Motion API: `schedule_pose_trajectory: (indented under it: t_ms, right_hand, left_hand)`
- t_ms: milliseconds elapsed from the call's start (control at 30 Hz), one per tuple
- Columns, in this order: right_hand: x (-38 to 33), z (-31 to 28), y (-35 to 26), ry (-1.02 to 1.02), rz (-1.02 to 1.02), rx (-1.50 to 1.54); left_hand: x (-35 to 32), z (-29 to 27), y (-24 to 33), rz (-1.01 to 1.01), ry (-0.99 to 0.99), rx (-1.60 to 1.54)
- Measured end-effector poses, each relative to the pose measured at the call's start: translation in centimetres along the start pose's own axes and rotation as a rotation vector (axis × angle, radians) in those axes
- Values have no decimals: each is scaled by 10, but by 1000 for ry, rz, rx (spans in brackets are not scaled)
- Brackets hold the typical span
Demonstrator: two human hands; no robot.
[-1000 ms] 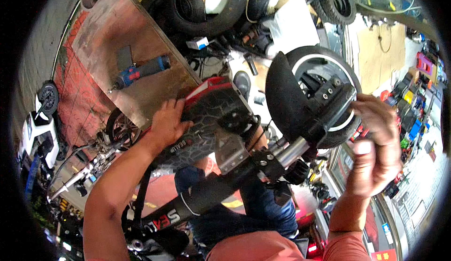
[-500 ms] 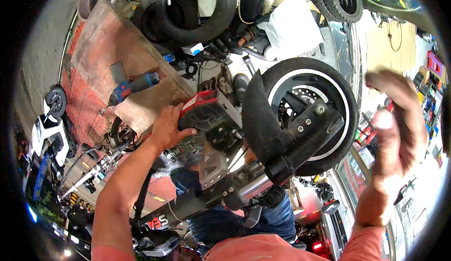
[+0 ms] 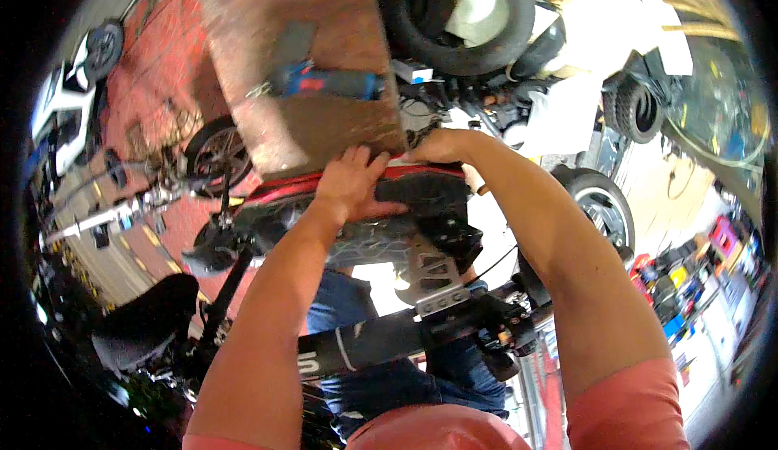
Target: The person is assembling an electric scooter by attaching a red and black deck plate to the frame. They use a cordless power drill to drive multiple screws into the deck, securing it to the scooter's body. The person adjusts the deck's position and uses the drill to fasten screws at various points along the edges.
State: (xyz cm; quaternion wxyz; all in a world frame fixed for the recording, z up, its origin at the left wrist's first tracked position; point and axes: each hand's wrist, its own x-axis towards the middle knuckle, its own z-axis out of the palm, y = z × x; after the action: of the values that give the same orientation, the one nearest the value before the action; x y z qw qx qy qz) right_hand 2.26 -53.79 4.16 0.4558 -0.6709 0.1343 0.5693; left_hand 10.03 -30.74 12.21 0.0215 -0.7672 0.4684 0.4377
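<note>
An electric scooter lies tipped over my legs, its black textured deck edged by a red strip. My left hand rests on that edge, fingers spread and thumb stretched over the deck. Beyond the strip, at the table corner, my right hand is bent with its fingers closed; what they hold, if anything, is hidden. The scooter's black stem crosses my jeans, and its front wheel shows past my right forearm. A blue and red power driver lies on the wooden table.
The wooden table stands against the deck's far side. Behind it are a large black tyre, white sheets and cluttered parts. A knobby tyre stands far right. Another wheel is left, near a black seat.
My right hand has come from the raised right side to the deck's far edge. My view has turned, and the front wheel now sits farther right, partly behind my arm.
</note>
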Motion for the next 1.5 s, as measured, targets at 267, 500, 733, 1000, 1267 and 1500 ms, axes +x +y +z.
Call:
schedule_pose_trajectory:
  t_ms: [267, 500, 733, 1000, 1267, 1500]
  right_hand:
    - [10, 23, 4, 93, 121, 368]
    - [8, 28, 0, 136, 184, 217]
    - [-1, 31, 3, 83, 204, 178]
    - [16, 51, 17, 154, 81, 144]
    - [-2, -20, 14, 406, 129, 198]
    - [-32, -76, -113, 969, -454, -299]
  left_hand:
    - [-1, 8, -10, 20, 64, -49]
    - [-3, 4, -4, -30, 53, -54]
    - [-29, 34, -36, 138, 235, -125]
    - [-25, 18, -25, 28, 134, -41]
    - [-25, 30, -31, 66, 231, -79]
    - [-25, 33, -34, 89, 270, -125]
